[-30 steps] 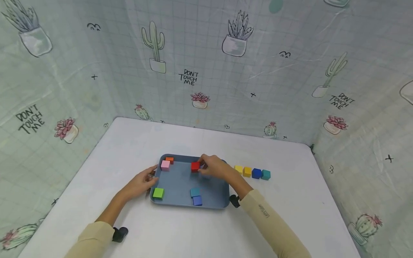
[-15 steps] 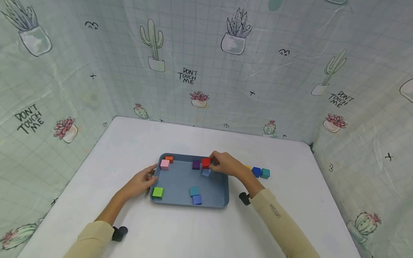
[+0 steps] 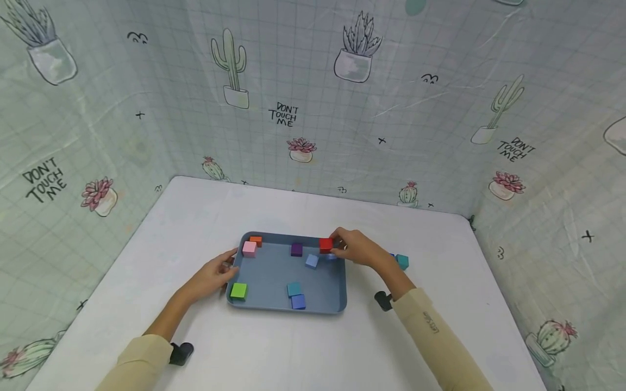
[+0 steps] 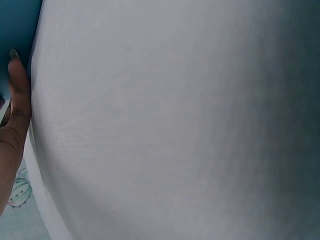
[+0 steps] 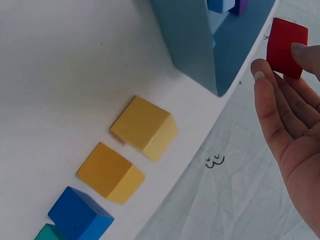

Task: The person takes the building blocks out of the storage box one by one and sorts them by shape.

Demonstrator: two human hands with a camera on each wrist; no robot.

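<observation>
My right hand (image 3: 362, 248) pinches a red cube (image 3: 325, 246) between thumb and fingers, above the back right corner of a blue-grey tray (image 3: 266, 277). In the right wrist view the red cube (image 5: 286, 47) is off to the upper right, clear of the tray. At the tray's left side, my left hand (image 3: 210, 278) holds the edge, thumb over the rim. Inside the tray lie a purple cube (image 3: 296, 250), a light blue cube (image 3: 312, 261) and another blue one (image 3: 331, 257) partly hidden under the right hand.
Also in the tray are pink (image 3: 249, 248), orange (image 3: 256, 240), green (image 3: 238, 291), teal (image 3: 293, 289) and blue (image 3: 298, 302) cubes. Right of it, a row holds pale yellow (image 5: 142, 125), darker yellow (image 5: 107, 172), blue (image 5: 80, 215) and teal (image 3: 402, 262) cubes, partly behind my arm.
My right hand has carried the red cube rightward along the tray's back side, uncovering the purple and light blue cubes. The left hand keeps its place.
</observation>
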